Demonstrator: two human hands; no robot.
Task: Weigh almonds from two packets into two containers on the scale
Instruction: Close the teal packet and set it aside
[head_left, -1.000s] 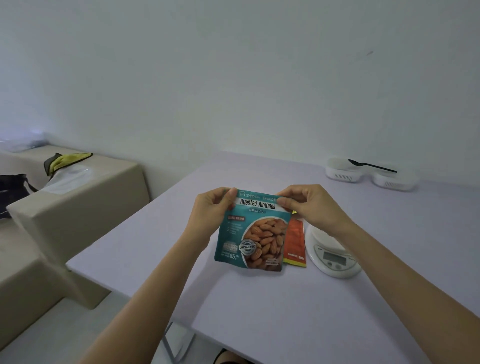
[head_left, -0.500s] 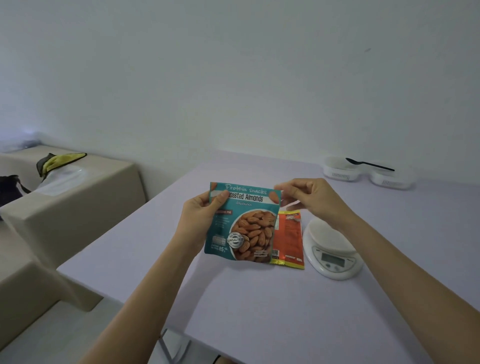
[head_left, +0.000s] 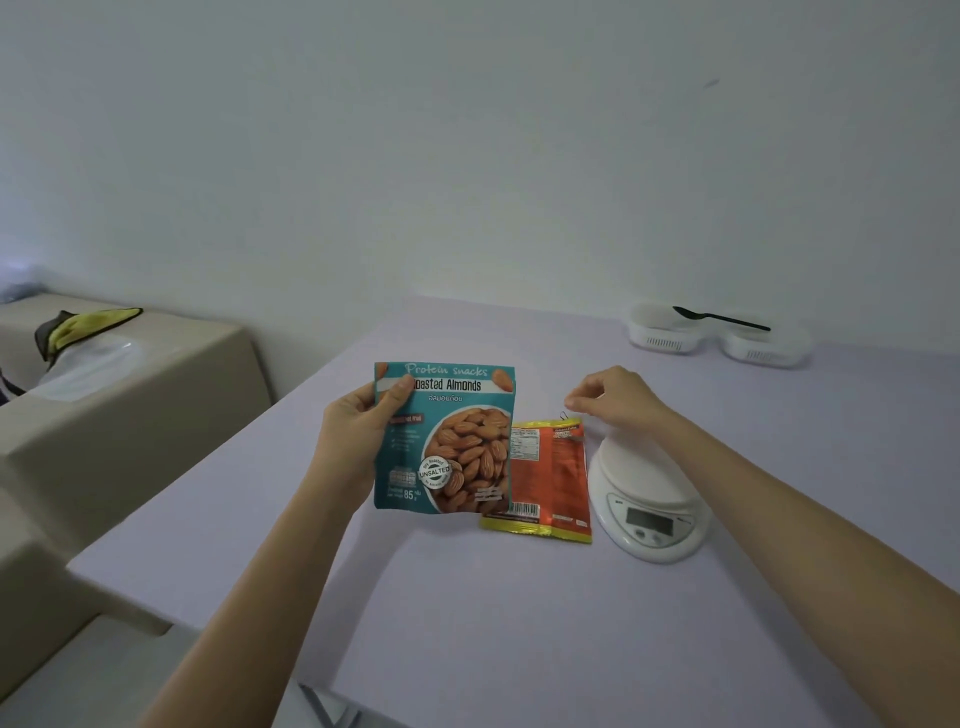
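Far L, off the worktop: beige furniture block (head_left: 156, 395) w/ a yellow-grey cloth (head_left: 85, 327) and a clear plastic bag (head_left: 88, 364) lying on top.

L hand (head_left: 358, 431): grip closed on the teal almond packet (head_left: 447, 441), thumb across the front at the upper L corner by the "Roasted Almonds" label, fingers behind it. Packet is held upright above the pale lilac worktop (head_left: 519, 623), front facing the camera, and its R edge overlaps the orange packet (head_left: 550, 478) in this view.

Orange packet lies flat on the worktop, back side up w/ barcode and nutrition panel showing, yellow strips at the top and bottom ends. Sits btw the teal packet and the scale (head_left: 649, 499), just beside the scale's L rim.

R hand (head_left: 613, 400): over the top R corner of the orange packet, apart from both packets. Grip closed, fingers curled in, thumb tip meeting forefinger tip. Can't tell if anything tiny is pinched there.

Scale: white, round platter, display twd the person. R forearm passes over its far side.

Far R rear of worktop: two white containers, L one (head_left: 660, 335) and R one (head_left: 763, 353), side by side and touching, well apart from the scale. Black spoon (head_left: 722, 318) lies across their rims.
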